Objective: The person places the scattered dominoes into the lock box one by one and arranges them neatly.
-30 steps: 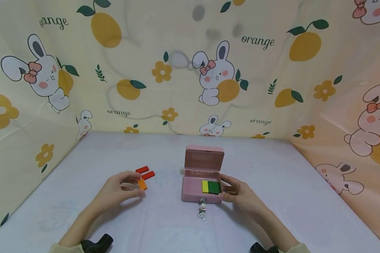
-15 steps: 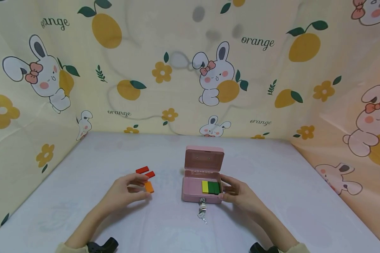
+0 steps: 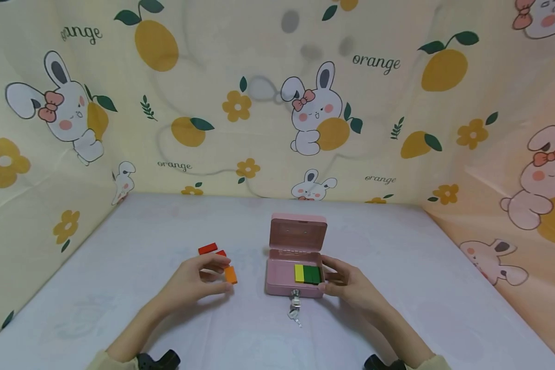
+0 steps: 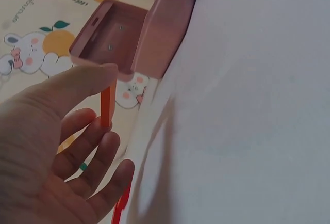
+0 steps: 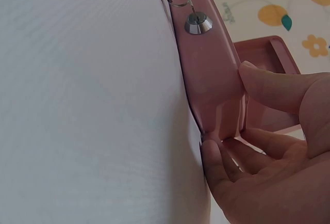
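My left hand pinches an orange block between thumb and fingers, left of the pink metal cash box. In the left wrist view the orange block stands on end between thumb and fingertip. The box's lid is raised, and a yellow block and green blocks lie inside at the right. My right hand holds the right end of the box. In the right wrist view its thumb touches the upper edge, with the other fingers against the side wall.
Two red blocks lie behind the left hand; one red block shows whole, the other is partly covered. A key with a ring hangs from the box's front lock. A patterned cloth hangs behind the white table.
My left hand has moved right with the orange block, closer to the box. It now covers more of the nearer red block. The right hand and the box have stayed in place.
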The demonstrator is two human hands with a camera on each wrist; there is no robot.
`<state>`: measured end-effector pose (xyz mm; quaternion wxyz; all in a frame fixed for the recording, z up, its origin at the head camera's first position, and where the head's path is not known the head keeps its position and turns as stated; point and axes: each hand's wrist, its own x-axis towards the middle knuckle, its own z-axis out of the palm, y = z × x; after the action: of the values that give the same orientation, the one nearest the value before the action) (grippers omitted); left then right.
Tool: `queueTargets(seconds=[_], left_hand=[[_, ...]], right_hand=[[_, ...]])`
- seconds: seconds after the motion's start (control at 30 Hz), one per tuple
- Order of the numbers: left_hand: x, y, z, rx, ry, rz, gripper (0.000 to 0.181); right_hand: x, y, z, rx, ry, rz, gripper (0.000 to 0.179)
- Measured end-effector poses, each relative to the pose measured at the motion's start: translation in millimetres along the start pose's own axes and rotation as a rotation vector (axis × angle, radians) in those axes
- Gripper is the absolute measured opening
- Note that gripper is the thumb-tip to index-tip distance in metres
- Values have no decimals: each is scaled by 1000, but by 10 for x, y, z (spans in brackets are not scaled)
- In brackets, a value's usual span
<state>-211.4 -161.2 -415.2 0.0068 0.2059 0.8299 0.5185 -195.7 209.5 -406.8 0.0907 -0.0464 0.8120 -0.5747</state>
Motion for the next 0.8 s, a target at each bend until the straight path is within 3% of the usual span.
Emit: queueTargets(seconds=[0.37, 0.8], left_hand=[[97, 125, 85, -11, -14, 58, 50], [272, 366, 264, 32, -21, 80, 45]], right_hand=[[-3, -12, 3, -7, 11, 2, 66], [-7, -9, 5, -17, 16, -1, 66]])
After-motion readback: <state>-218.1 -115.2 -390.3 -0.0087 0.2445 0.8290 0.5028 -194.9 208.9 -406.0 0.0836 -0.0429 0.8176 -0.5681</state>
